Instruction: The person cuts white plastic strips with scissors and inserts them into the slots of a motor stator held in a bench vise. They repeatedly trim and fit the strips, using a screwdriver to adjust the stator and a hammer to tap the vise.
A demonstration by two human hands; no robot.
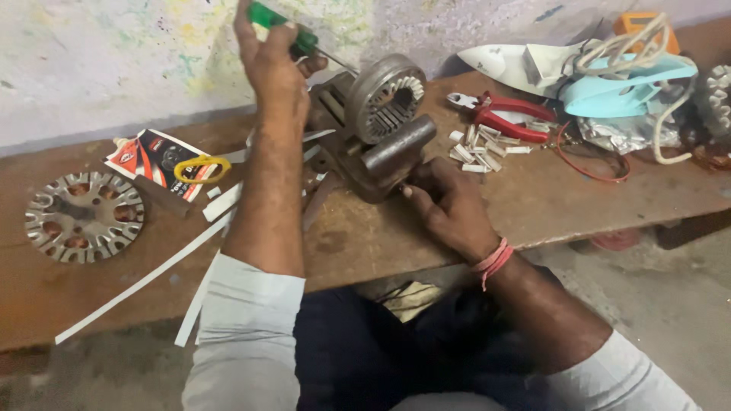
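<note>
Taking the bench vise (365, 152) as landmark: far to its left lies a flat, slotted metal rotor disc (84, 215), with long white paper strips (145, 280) between. Just left of and above the vise, the left hand (270, 65) is wrapped tight round a green-handled screwdriver (285, 27), its thin shaft angled toward the ribbed steel stator ring (384, 95) clamped atop the vise. At the vise's front, the right hand (449, 205) pinches closed on its dark cylindrical handle. Red-handled pliers (506, 114) lie to the right.
</note>
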